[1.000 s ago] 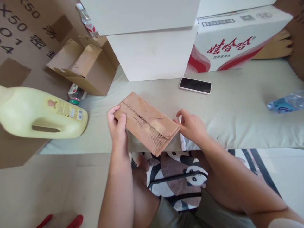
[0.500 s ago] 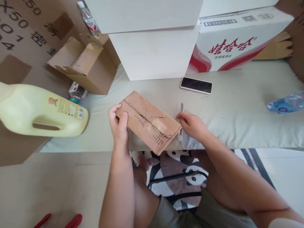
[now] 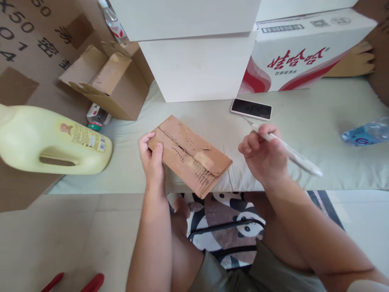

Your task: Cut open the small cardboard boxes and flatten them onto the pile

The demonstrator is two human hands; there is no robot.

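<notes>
My left hand [image 3: 153, 160] grips the left end of a brown cardboard box [image 3: 185, 142], thumb on top and fingers round the edge. Rough torn marks and a patch of old tape run along the box's top seam. To the right, apart from the box, my right hand [image 3: 266, 156] is closed round a white utility knife [image 3: 299, 160]. Its thin blade points up and left towards the phone, while its handle end sticks out to the right, slightly blurred.
A phone [image 3: 251, 109] lies behind my right hand on the pale cloth [image 3: 310, 117]. White cartons [image 3: 197, 69] stand at the back. On the left are a yellow jug [image 3: 54, 140], an open cardboard box [image 3: 121, 87] and a bottle [image 3: 97, 117]; another bottle [image 3: 366, 133] lies right.
My right hand has moved right and slightly up, away from the box's right end, and turned so the knife now lies across it. My left hand and the box have hardly moved.
</notes>
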